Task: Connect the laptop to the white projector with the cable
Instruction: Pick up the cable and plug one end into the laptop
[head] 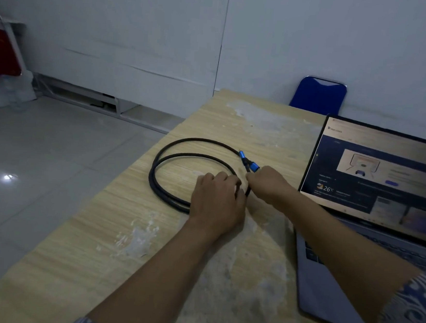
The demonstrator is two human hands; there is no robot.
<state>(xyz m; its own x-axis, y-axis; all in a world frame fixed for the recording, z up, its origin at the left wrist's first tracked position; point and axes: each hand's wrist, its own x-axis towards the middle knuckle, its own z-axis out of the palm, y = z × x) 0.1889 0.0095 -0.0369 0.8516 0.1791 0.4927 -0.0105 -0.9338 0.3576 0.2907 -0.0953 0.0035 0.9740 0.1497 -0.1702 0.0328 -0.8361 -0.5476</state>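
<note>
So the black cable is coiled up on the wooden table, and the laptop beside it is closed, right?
Not quite. The laptop is open, its screen lit and showing a page, as the head view shows. The rest holds: the black cable lies coiled on the wooden table, with the laptop beside it.

Black cable (172, 156) with bright blue plug ends (254, 167), coiled on the pale wood-grain table (131, 231) (whitish scuffed patches all over it). Right of the cable, a grey laptop (329, 290); behind that laptop, a royal-blue chair (317, 95). A blue-and-white swirl-patterned sleeve (408, 313) over the laptop's corner.
</note>
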